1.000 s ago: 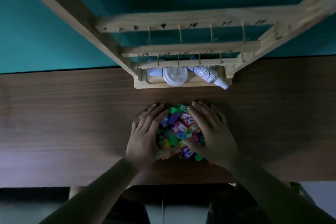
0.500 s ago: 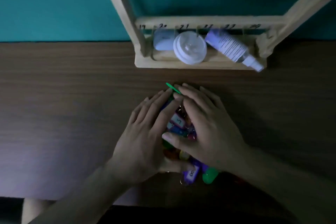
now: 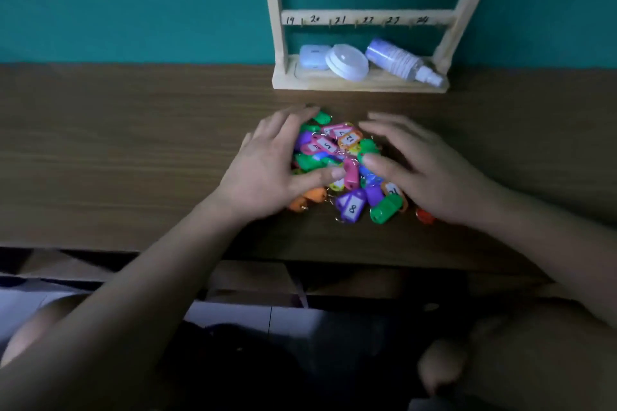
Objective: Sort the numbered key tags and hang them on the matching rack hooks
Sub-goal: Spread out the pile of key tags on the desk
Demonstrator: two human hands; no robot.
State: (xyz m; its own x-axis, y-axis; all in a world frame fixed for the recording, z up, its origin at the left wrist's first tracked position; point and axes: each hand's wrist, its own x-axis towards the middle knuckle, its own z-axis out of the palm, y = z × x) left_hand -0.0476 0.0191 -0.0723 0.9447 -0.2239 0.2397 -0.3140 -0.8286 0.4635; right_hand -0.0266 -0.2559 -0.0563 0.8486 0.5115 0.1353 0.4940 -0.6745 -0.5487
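Note:
A heap of coloured numbered key tags [image 3: 344, 167] with metal rings lies on the wooden table [image 3: 117, 150], just in front of the rack. A purple tag marked 8 [image 3: 350, 207] sits at the heap's near edge. My left hand [image 3: 270, 167] rests flat against the heap's left side, fingers spread, thumb on the tags. My right hand [image 3: 417, 167] lies over the right side, fingers apart. Neither hand grips a tag. The wooden key rack [image 3: 364, 18] stands against the teal wall, with bare hooks numbered 19 to 24 on the lower bar.
On the rack's base shelf [image 3: 360, 82] lie a small white case [image 3: 312, 57], a round white lid [image 3: 347, 62] and a clear spray bottle [image 3: 402, 63]. An orange tag [image 3: 424, 215] lies apart at the right. The table's near edge runs just below my wrists.
My hands, pressed together over the heap half a second ago, have drawn apart to its sides, and the tags now show between them. The view has tilted down and brightened.

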